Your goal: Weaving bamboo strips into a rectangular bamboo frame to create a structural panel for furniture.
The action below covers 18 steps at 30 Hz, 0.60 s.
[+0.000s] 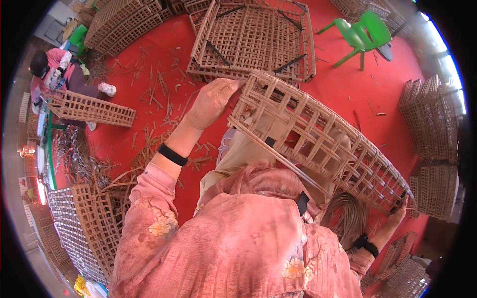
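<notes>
Across my lap slants a long brown woven wicker basket [318, 126], an open lattice with a thicker curved rim. My left hand [212, 102] is closed on its upper left corner, with the fingertips partly hidden by the weave. At the lower right end, my right hand [396, 218] grips the other corner from below. A thin pale rod [283, 158] runs along the basket's near side. Both wrists wear black bands.
Beyond the basket stands a large woven frame [253, 37] with black corner braces. A green plastic chair [365, 35] is at the far right. Stacked baskets [430, 121] line the right side. Cane scraps [154, 94] litter the red floor. Another person [74, 82] sits at left with a basket.
</notes>
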Available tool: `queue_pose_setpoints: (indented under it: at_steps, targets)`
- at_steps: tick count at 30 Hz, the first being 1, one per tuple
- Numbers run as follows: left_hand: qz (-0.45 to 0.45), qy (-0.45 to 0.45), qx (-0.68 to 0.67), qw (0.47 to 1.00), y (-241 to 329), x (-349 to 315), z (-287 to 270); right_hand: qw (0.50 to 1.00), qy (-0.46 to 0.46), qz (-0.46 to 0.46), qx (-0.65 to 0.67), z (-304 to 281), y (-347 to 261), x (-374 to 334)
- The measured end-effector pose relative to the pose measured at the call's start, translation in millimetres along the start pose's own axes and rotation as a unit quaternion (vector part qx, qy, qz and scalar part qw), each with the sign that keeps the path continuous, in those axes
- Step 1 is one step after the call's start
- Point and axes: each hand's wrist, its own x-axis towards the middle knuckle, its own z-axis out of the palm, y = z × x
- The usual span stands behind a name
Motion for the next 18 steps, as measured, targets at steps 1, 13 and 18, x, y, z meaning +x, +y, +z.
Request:
queue_pose_setpoints:
  at_steps: [1, 13, 18]
  targets:
    - [0.028, 0.005, -0.002, 1.000, -1, 0, 3, 0.999, 0.022, -0.014, -0.024, 7, -3, -8]
    - [0.005, 0.116, -0.162, 0.980, -2, 0, 30, 0.981, 0.087, -0.091, -0.145, 62, -34, -50]
    - [-0.044, 0.110, -0.213, 0.970, 7, 12, 25, 0.982, 0.092, -0.091, -0.139, 48, -26, -39]
